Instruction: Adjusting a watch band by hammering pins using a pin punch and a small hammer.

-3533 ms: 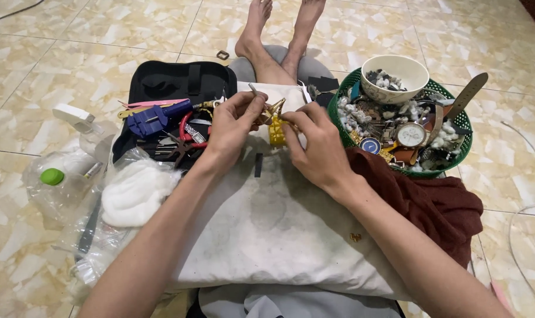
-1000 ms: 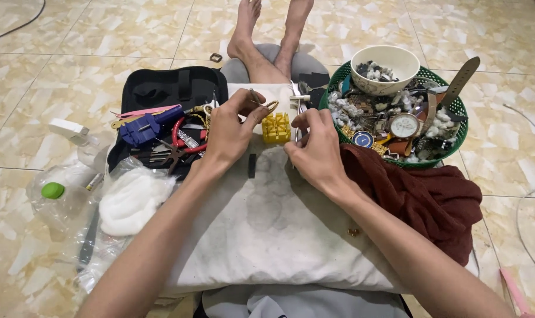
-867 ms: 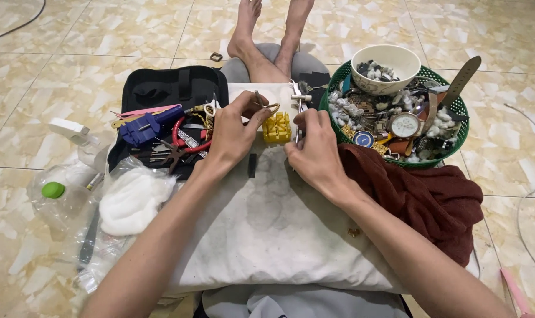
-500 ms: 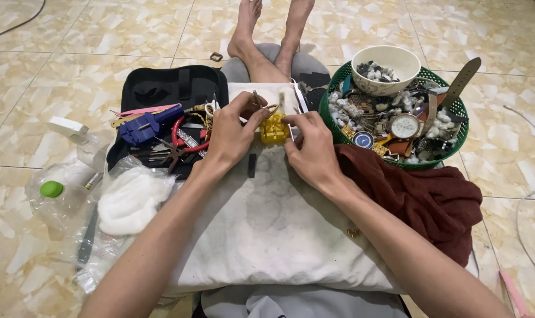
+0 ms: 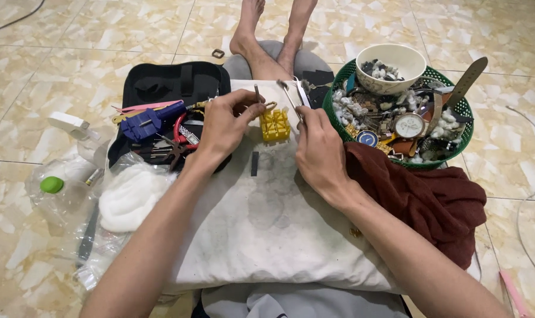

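A white pillow (image 5: 267, 235) lies across the person's lap under both forearms, stained grey in the middle. To the right of the right hand, touching its wrist, a dark red cloth (image 5: 426, 194) is heaped, and beyond that sits a green basket (image 5: 456, 156) full of watch parts, a watch face and a white bowl (image 5: 397, 59). Left of the left hand is an open black tool case (image 5: 161, 82) with a blue tool (image 5: 152, 121) and red-handled pliers (image 5: 178, 132) spilling from it; nearer, below that hand's forearm, a wad of white cotton (image 5: 129, 197) rests on clear plastic bags.

The left hand (image 5: 223, 126) is curled, fingertips pinching a thin metal pin upright and a small ring-like piece just beside the yellow block. The right hand (image 5: 317, 147) is closed around slim metal tweezers (image 5: 291, 100), their tips pointing away from the person.

Between the two hands, on the far end of the pillow, stands the small yellow holder block (image 5: 275, 125). A short dark strip (image 5: 254, 164) lies on the pillow just below the left hand.
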